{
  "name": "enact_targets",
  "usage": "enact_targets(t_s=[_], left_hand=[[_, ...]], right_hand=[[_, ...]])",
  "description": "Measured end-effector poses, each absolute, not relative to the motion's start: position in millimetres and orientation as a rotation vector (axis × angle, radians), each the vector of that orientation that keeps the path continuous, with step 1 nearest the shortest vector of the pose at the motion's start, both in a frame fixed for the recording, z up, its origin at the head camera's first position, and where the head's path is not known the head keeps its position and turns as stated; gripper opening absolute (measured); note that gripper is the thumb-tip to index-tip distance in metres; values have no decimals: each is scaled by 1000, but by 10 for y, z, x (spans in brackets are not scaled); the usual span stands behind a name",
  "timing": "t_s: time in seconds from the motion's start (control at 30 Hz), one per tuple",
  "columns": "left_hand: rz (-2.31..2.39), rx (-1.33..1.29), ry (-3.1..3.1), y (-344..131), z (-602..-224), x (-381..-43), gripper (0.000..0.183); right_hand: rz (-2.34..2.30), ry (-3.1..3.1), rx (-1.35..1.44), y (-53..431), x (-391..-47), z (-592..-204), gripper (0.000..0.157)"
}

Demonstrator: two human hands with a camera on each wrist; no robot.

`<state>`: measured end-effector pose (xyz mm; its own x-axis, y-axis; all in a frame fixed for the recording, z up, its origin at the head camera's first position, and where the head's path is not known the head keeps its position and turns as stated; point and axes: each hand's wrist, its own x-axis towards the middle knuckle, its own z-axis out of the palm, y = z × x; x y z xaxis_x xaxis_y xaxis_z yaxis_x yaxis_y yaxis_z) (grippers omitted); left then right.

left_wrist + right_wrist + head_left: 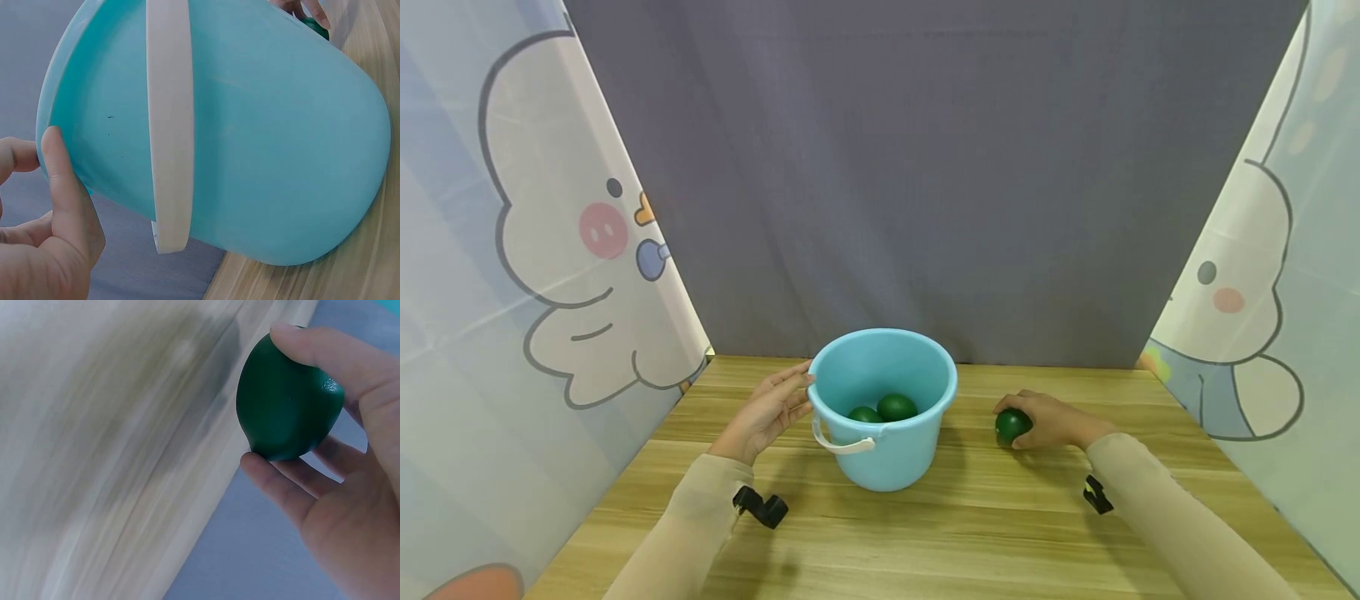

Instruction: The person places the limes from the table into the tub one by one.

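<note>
A light blue bucket (pixel 891 454) stands upright on the wooden table, its white handle (pixel 842 446) hanging down on the near left side. At its left rim, my left hand (pixel 769 412) holds the edge between thumb and fingertip; the other fingers are loosely bent. Two dark green fruits (pixel 897 407) lie inside the bucket. To the right, my right hand (pixel 1048 418) grips another glossy dark green, lime-shaped fruit (pixel 284 400) with a pointed end. Thumb and fingertips sit on opposite sides of it. In the head view this fruit is low over the table; contact with the wood cannot be made out.
The wooden table (pixel 925 542) reaches back to a grey curtain (pixel 887 183). Curtains printed with cartoon animals hang at the left (pixel 467 333) and right (pixel 1315 333). Each sleeve carries a black wrist mount, one on the left (pixel 760 506) and one on the right (pixel 1097 494).
</note>
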<state>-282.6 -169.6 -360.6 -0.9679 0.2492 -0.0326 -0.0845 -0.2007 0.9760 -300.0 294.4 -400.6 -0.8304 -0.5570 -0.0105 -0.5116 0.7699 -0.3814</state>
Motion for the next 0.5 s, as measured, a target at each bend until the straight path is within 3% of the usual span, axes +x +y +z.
enact_targets(t_s=[0.5], left_hand=[[2274,192,1821,-1687,-3608,-2826,56]], right_hand=[[-564,2844,-895,2959,-2923,-3842,55]])
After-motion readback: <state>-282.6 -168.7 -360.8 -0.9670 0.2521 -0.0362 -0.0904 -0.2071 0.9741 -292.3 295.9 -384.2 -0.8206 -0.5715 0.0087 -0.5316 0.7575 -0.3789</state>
